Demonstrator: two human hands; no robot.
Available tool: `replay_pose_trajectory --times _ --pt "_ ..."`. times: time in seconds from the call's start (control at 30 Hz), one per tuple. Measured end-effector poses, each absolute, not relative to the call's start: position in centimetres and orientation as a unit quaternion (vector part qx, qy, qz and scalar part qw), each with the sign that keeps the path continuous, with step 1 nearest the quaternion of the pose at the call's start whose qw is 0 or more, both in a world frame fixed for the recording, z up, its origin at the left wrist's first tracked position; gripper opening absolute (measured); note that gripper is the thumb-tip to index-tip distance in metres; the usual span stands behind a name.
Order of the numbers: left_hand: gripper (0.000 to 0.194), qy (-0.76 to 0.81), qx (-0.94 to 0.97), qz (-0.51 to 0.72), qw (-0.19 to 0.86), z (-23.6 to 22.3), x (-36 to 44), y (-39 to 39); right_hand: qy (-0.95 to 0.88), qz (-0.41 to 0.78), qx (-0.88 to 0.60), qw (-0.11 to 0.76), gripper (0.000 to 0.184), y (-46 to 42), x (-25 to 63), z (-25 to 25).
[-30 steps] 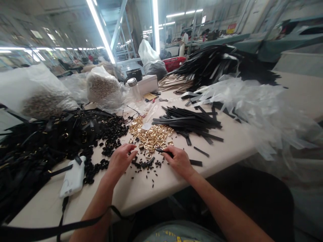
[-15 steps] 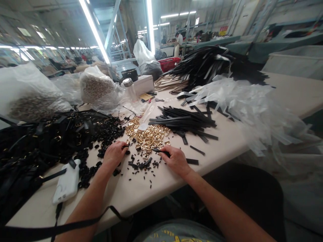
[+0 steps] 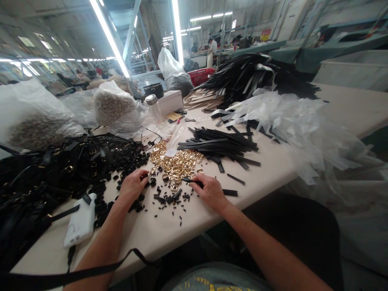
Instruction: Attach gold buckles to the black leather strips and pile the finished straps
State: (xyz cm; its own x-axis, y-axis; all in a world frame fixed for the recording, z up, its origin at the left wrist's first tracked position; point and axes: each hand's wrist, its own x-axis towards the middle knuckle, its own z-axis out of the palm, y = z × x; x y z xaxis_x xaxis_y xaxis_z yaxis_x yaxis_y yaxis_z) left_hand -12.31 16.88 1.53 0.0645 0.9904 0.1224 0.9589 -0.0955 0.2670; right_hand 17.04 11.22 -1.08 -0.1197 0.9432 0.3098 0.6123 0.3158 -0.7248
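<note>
My right hand (image 3: 211, 193) pinches a short black strap (image 3: 188, 180) between thumb and fingers. The strap's tip points left, toward a heap of gold buckles (image 3: 177, 163). Over the right edge of a pile of small black loops (image 3: 129, 157) is my left hand (image 3: 132, 186), its fingers curled together. Whatever sits at those fingertips is too small and dark to make out. Tiny black pieces (image 3: 174, 206) and a few short strap bits lie scattered on the table between my hands. Beyond my right hand is a stack of black strips (image 3: 221, 145).
On the left lie a tangle of black straps with buckles (image 3: 45, 173) and a white power bank (image 3: 80, 222) with a cable. Filled plastic bags (image 3: 113, 105), a glass bottle (image 3: 154, 107) and a white box stand behind. Clear plastic strips (image 3: 291, 117) spill over the right edge.
My left hand has shifted slightly left, away from the buckles and over the black loops. My right hand keeps hold of the strap in nearly the same place.
</note>
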Motion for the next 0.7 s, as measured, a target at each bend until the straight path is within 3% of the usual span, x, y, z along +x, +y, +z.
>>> replay_pose_trajectory --times 0.17,0.27,0.4,0.5,0.7 --pt "0.020 0.676 0.725 0.123 0.044 2.4 -12.2 17.1 -0.712 0.215 -0.549 0.381 0.003 11.2 17.0 -1.0" --pt "0.019 0.657 0.721 0.209 0.072 2.8 -11.3 16.4 -0.711 0.219 -0.549 0.382 0.004 11.2 16.9 -0.9" --pt "0.025 0.568 0.678 0.363 0.293 2.7 -7.6 14.7 -0.707 0.225 -0.549 0.386 0.005 11.2 17.0 -0.9" --pt "0.029 0.511 0.594 0.398 0.476 2.1 -3.6 13.5 -0.706 0.224 -0.549 0.388 0.005 11.2 17.1 -0.9" --pt "0.032 0.492 0.506 0.422 0.569 1.3 -0.6 12.6 -0.708 0.225 -0.544 0.390 0.006 11.2 17.1 -0.8"
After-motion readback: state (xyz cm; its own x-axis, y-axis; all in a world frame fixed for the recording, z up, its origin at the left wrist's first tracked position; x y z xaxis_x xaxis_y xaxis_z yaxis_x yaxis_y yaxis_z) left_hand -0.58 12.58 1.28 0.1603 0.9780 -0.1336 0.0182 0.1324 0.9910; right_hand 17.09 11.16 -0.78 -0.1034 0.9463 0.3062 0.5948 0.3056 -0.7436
